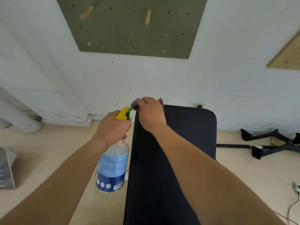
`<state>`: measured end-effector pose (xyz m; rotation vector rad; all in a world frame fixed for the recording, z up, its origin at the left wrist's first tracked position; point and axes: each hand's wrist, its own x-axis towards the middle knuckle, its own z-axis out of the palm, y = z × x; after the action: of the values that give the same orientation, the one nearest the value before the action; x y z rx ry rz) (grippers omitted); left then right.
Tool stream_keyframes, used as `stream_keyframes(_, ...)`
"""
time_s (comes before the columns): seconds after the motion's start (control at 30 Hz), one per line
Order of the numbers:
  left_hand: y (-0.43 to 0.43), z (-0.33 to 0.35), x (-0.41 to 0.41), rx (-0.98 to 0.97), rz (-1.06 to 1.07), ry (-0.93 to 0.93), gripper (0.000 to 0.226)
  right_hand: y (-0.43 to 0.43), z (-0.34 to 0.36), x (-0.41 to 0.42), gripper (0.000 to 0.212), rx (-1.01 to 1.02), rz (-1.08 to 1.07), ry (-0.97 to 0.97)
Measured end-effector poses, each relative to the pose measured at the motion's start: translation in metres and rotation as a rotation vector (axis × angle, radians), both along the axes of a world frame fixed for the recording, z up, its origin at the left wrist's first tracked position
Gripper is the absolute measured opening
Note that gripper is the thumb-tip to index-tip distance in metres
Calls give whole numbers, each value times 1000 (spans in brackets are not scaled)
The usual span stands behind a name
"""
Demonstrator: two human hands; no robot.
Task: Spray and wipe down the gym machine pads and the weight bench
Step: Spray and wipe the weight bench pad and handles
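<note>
A long black padded weight bench [186, 135] runs from the bottom of the view toward the white wall. My right hand [151, 113] grips a grey cloth [135, 105] at the bench's far left corner, with most of the cloth hidden under the fingers. My left hand [113, 127] holds a clear spray bottle [112, 168] by its neck, just left of the bench. The bottle has a blue label and a yellow and green trigger head [124, 113] that points toward the cloth.
A green pegboard [133, 25] with wooden pegs hangs on the wall ahead, and a wooden board [287, 56] at right. Black cable handles and straps [272, 143] lie on the floor at right. A grey box [6, 169] stands at left, white pipes [24, 124] behind it.
</note>
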<state>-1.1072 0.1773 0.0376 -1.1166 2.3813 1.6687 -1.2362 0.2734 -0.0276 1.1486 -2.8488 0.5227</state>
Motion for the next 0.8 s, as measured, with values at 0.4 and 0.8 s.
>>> stream_keyframes(0.4,24,0,-29,4,9,73,37,102,5,-71,46,159,-344,-17)
stream_keyframes(0.8,-12,7,5,18,46,102,34,-18,6,-26,30,240,-153,86)
